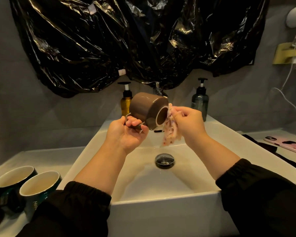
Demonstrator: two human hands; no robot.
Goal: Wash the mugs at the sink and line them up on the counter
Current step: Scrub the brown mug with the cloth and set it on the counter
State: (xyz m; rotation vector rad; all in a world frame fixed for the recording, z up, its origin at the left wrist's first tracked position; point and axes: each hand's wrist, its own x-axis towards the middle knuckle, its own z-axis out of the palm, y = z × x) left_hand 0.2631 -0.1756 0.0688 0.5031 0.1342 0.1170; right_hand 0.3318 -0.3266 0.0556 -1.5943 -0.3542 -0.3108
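Head view: left hand grips brown mug by handle, tipped over sink; right hand pinches cloth at rim.

Smooth glazed ceramic brown mug with a soft gloss; its thin handle looks like bare metal. A limp, wet cloth in pale pink and white. White ceramic sink, glossy and smooth, with a shiny chrome drain plug and a chrome tap. 1 dark mug and a second dark mug, both glossy outside and cream inside. Crinkled, highly reflective black plastic sheet. 2 translucent pump bottles, amber bottle and smoky grey bottle. Matt black fabric sleeves. Matt grey wall. Brushed gold metal holder.
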